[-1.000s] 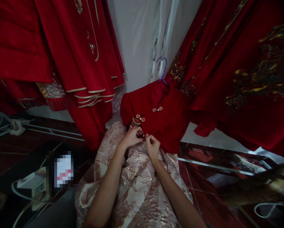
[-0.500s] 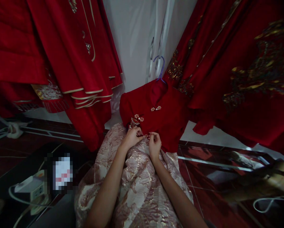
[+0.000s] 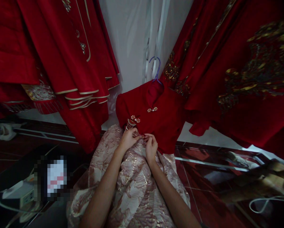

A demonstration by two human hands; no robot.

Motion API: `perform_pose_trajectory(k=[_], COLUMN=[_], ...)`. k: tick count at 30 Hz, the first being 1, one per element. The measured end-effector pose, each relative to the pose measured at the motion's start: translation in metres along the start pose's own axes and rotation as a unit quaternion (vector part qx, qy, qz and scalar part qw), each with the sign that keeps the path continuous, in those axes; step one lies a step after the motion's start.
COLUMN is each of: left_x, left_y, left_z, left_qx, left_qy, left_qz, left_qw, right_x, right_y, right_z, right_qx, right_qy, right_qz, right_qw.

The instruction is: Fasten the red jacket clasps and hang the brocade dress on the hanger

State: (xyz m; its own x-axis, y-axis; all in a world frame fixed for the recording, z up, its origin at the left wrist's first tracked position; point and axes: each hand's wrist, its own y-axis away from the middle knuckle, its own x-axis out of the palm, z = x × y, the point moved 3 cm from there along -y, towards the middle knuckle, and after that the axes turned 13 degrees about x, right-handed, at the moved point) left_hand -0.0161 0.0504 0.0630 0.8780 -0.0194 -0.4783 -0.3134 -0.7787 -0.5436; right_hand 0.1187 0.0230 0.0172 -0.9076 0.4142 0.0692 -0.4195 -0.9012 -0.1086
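Observation:
A red high-collared dress top [image 3: 167, 123] hangs on a purple hanger [image 3: 159, 68], with a pale pink-gold brocade skirt [image 3: 134, 186] spread below it towards me. Small flower-shaped beaded clasps [image 3: 152, 109] and a fan-shaped tasselled brooch [image 3: 131, 123] decorate its front. Between my hands lies another beaded clasp [image 3: 142, 137] at the top's lower edge. My left hand [image 3: 129, 138] pinches it from the left, fingers curled. From the right, my right hand [image 3: 151, 147] has thumb and fingertips closed at its other end. My fingertips partly hide the clasp.
Red garments with pale trim [image 3: 85, 69] hang at the left, and gold-embroidered red ones [image 3: 227, 79] at the right. White rack poles [image 3: 151, 41] stand behind. A power strip [image 3: 28, 199] with cables lies lower left. Metal rails [image 3: 210, 163] run low above the reddish tiled floor [image 3: 196, 202].
The whole view has shifted slightly, so things sit a little further left. My right fingers have straightened a little at the clasp; my left hand stays pinched there.

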Motion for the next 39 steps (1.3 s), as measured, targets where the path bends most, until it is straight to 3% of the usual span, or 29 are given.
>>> perform_pose_trajectory(k=[7,11,13,15,19,23,25,39], left_x=[-0.008,-0.006,-0.005,-0.005,-0.004,0.001,0.003,0.005], left_y=[0.002,0.001,-0.001,-0.004,-0.009,-0.012,-0.013,-0.023], left_z=[-0.005,-0.009,-0.009,-0.007,-0.007,-0.01,-0.01,-0.007], left_qx=[-0.047,-0.02,-0.031,-0.073,-0.129,-0.159,-0.176,-0.178], left_qy=[0.069,0.115,0.132,0.169,0.334,0.468,0.489,0.422], left_qz=[0.034,0.087,0.049,-0.042,-0.198,-0.25,-0.257,-0.305], left_qw=[0.996,0.989,0.989,0.982,0.912,0.832,0.815,0.835], right_x=[0.005,0.008,0.007,0.003,-0.005,-0.009,-0.008,-0.005], right_y=[0.006,0.011,0.011,0.012,0.018,0.024,0.026,0.022], right_z=[0.009,0.016,0.017,0.017,0.02,0.023,0.024,0.021], right_qx=[-0.082,-0.135,-0.143,-0.137,-0.137,-0.168,-0.182,-0.168], right_qy=[0.063,0.112,0.111,0.092,0.048,0.056,0.062,0.08], right_qz=[0.02,0.01,-0.007,-0.038,-0.094,-0.108,-0.096,-0.062], right_qw=[0.994,0.984,0.983,0.986,0.985,0.978,0.977,0.981])
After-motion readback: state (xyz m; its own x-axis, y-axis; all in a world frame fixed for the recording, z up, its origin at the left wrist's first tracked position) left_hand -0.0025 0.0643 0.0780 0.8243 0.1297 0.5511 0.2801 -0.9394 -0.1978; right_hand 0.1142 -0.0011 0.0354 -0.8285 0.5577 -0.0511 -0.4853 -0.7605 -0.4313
